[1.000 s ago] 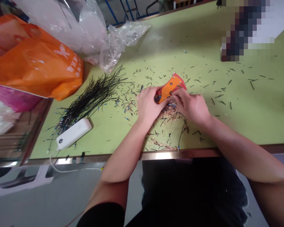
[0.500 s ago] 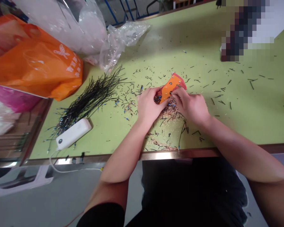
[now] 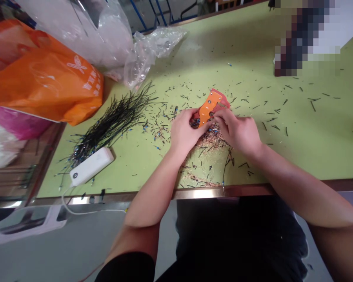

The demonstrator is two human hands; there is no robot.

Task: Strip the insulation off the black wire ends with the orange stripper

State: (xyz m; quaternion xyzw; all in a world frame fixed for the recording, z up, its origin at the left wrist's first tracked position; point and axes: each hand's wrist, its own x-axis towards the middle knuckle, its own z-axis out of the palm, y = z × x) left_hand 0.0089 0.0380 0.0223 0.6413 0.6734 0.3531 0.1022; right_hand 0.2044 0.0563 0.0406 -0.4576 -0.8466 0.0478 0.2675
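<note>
Left hand [image 3: 185, 131] clenched the orange wire stripper [image 3: 208, 107] over copper strands [image 3: 213, 140]; right hand [image 3: 238, 131] pinched its upper end. 2 forearms crossed the near edge [image 3: 194, 192] of the green worktop [image 3: 297, 156]. Open room lay rightward among wire offcuts [image 3: 312, 105].

A black short-sleeved top [image 3: 232, 235] covers the torso just behind the counter's front edge [image 3: 223, 191]. Its left sleeve [image 3: 126, 268] ends on the upper arm, leaving the forearm, left hand [image 3: 184, 131] and right hand [image 3: 238, 131] bare.

A workshop: a green workbench [image 3: 253, 51] littered with cut wires [image 3: 111, 129].
</note>
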